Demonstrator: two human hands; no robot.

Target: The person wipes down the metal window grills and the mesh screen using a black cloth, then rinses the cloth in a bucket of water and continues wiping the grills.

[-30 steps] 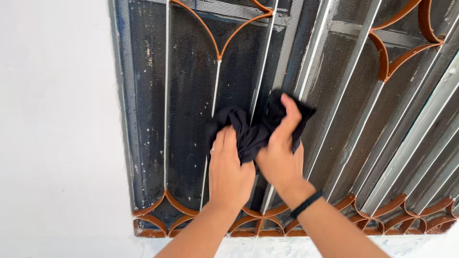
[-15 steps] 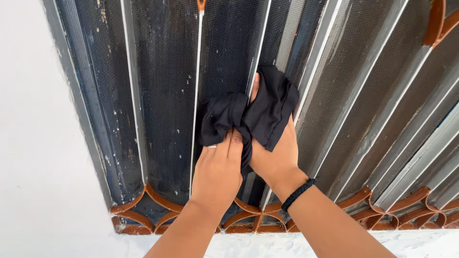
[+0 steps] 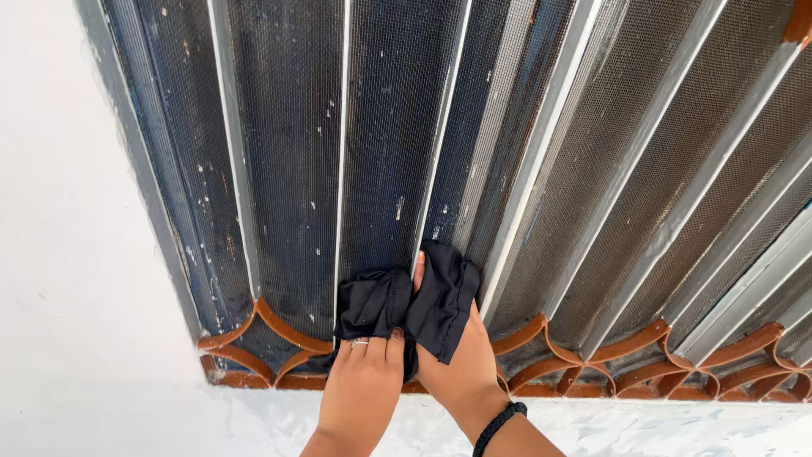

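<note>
A black cloth is seen bunched and creased, wrapped about a thin white upright bar of a window grille and pressed against its dark mesh. It sits low on the grille, just above the curved orange scrollwork at the bottom edge. One fold is draped toward 5 o'clock, another is gathered toward 9 o'clock.

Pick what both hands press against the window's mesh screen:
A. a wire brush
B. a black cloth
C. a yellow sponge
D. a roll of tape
B: the left hand and right hand both hold a crumpled black cloth against the mesh screen, just above the orange curved grille bars.
</note>
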